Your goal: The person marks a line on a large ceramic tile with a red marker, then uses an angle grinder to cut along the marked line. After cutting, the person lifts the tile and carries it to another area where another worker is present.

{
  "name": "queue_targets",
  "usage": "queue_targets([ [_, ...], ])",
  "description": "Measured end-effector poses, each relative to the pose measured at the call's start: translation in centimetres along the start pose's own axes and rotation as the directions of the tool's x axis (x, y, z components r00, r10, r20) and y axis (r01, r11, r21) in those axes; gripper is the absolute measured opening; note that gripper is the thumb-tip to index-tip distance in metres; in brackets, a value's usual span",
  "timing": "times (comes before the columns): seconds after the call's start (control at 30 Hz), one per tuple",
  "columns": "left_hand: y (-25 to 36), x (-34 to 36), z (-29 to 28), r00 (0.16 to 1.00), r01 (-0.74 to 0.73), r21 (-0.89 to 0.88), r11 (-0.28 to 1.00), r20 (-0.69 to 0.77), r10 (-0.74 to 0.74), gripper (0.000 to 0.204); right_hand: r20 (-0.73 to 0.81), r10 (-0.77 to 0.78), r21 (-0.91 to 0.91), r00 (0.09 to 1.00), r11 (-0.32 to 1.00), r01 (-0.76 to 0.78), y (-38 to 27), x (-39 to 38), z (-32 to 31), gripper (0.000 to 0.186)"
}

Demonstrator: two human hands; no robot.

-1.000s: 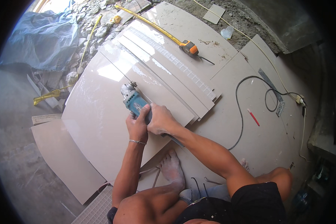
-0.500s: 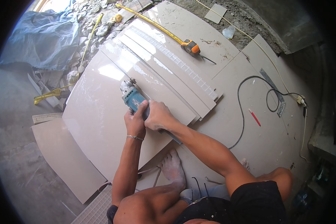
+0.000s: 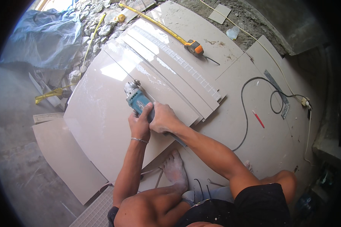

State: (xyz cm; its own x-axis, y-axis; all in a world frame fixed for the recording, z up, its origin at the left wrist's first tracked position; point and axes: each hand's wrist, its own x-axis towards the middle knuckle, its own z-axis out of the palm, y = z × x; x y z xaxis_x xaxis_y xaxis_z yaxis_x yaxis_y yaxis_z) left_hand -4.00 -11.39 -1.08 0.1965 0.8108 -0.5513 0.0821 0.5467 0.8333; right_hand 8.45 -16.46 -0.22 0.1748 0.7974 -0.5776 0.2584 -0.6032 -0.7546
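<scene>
Seen from above, a person's two bare hands grip one teal angle grinder (image 3: 137,100) over a large, glossy beige tile (image 3: 94,117), left of centre. The left hand (image 3: 140,124) is closed around the grinder's body with its thumb on top; the right hand (image 3: 163,119) is closed around the rear end. The grinder's metal head sits at the near end of one thin, dark, straight line (image 3: 117,63) on the tile; whether the disc touches the surface is hard to tell. Narrow tile strips (image 3: 172,79) lie side by side along the tile's right side, at least two. Beyond them rests one yellow-and-orange tape measure (image 3: 194,47), its blade pulled out toward the upper left. One translucent plastic cup (image 3: 233,33) lies on the rough ground at the upper right, contents unclear, near one small square tile piece (image 3: 219,14). To the right are one red pencil (image 3: 258,119), one flat metal bar (image 3: 273,86) and a looping black cord (image 3: 243,99). At the upper left, one crumpled blue plastic sheet (image 3: 41,39) lies beside broken stones (image 3: 107,28).
</scene>
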Motion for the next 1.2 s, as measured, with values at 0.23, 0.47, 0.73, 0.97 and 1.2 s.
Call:
queue_targets([
  [0.23,-0.4,-1.1,0.6,1.0,-0.011,0.029,1.0,-0.028,0.012,0.038,0.032,-0.011,0.011,0.999,1.0,0.011,0.5,-1.0,-0.4,0.06],
  [0.47,-0.9,-2.2,1.0,1.0,-0.016,0.022,1.0,-0.022,0.017,0.039,0.02,-0.024,0.023,0.999,0.999,0.024,1.3,-1.9,-0.3,0.056],
  [0.73,-1.7,-3.2,1.1,1.0,0.009,0.017,1.0,-0.025,-0.008,0.044,0.01,-0.024,0.04,1.0,0.999,0.024,2.4,-3.0,-0.1,0.057],
  [0.97,-2.1,-3.5,1.1,1.0,-0.002,0.008,1.0,-0.023,0.002,0.043,-0.033,-0.034,0.045,0.999,0.998,0.035,3.3,-3.0,0.6,0.056],
  [1.2,-1.6,-2.7,0.9,1.0,0.0,0.017,1.0,-0.013,0.001,0.045,-0.045,-0.039,0.047,0.998,0.998,0.041,2.6,-2.4,0.4,0.049],
])
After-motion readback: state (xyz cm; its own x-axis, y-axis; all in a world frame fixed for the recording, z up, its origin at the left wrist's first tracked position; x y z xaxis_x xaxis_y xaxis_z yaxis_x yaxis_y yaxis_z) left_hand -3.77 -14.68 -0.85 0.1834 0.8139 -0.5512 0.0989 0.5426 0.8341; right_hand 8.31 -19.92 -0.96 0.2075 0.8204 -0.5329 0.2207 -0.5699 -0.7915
